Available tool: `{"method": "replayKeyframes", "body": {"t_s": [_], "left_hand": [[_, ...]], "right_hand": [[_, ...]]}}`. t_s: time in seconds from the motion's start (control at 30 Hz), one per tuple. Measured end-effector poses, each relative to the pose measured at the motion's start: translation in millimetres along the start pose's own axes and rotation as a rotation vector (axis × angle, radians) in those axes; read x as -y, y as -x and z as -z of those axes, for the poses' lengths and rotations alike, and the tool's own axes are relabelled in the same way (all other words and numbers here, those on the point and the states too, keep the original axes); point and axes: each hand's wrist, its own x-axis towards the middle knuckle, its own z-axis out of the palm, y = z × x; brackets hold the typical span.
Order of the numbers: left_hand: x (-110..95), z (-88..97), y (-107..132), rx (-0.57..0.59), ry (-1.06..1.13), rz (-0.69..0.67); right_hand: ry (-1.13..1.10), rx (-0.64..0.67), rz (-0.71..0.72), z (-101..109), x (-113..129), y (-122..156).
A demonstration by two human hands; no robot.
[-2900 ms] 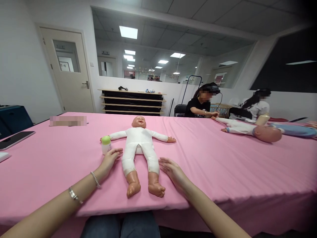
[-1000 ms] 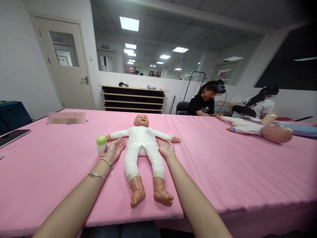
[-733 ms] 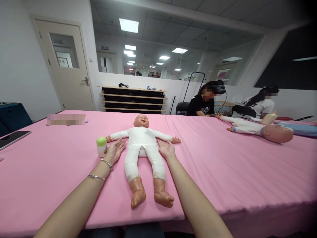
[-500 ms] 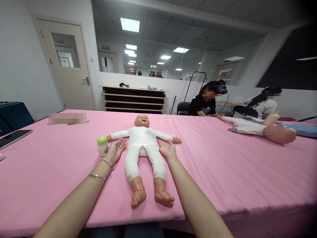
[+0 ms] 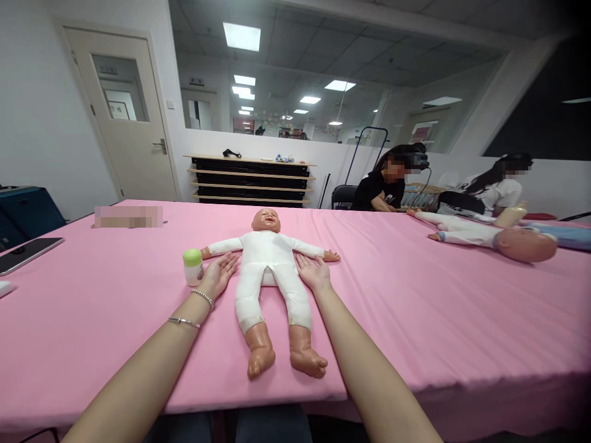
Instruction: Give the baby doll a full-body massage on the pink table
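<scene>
Baby doll [image 5: 268, 277] in white suit, face up on pink-covered worktop [image 5: 415, 320], between hands. Left hand [image 5: 217, 275] open, flat, empty, just beside doll's torso, near green-capped bottle [image 5: 192, 266]. Right hand [image 5: 314, 274] open, flat, empty, just beside torso's other side.

Room on pink tablecloth [image 5: 415, 307] right of baby doll [image 5: 265, 264]; green-capped bottle [image 5: 194, 266] blocks left hand [image 5: 217, 275] outward.

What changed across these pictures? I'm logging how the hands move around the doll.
Both hands moved forward along the baby doll: the left hand and right hand now lie level with its waist. Neither took hold of anything. The doll and green-capped bottle stayed where they were.
</scene>
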Motion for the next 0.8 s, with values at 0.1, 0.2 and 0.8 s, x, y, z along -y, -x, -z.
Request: {"method": "replayKeyframes", "body": {"t_s": [0.1,0.2,0.8], "left_hand": [[-0.2,-0.4,0.6,-0.001,-0.011,0.004],[0.1,0.7,-0.8,0.001,-0.006,0.005],[-0.5,-0.2,1.0,0.006,0.046,0.016]], "right_hand": [[0.018,0.002,0.001,2.3,0.9,-3.7],[0.043,0.008,0.004,3.6,0.9,-6.5],[0.083,0.000,-0.014,-2.5,-0.8,1.1]]}}
